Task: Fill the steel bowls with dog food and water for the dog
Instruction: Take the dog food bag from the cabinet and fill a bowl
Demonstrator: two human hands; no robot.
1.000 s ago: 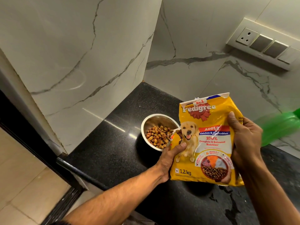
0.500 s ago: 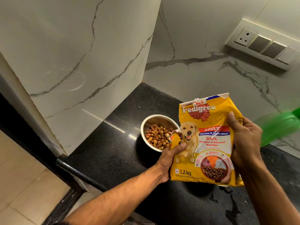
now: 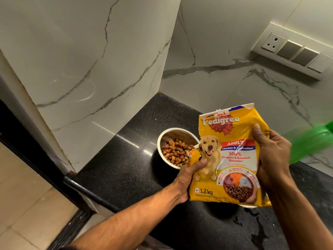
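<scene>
both hands, left hand (image 3: 187, 175) & right hand (image 3: 270, 157), gripping dog food bag (image 3: 228, 159); kibble pouring into steel bowl (image 3: 163, 139) at 9 o'clock; recommend tilting slowly, torn corner over bowl centre.

One camera on my head looks forward and down, close over the black counter (image 3: 117, 159) where two marble walls meet at twelve o'clock. My forearms enter from six o'clock, a switch panel (image 3: 295, 51) sits at two o'clock, and floor tiles (image 3: 27, 204) show at eight o'clock.
</scene>
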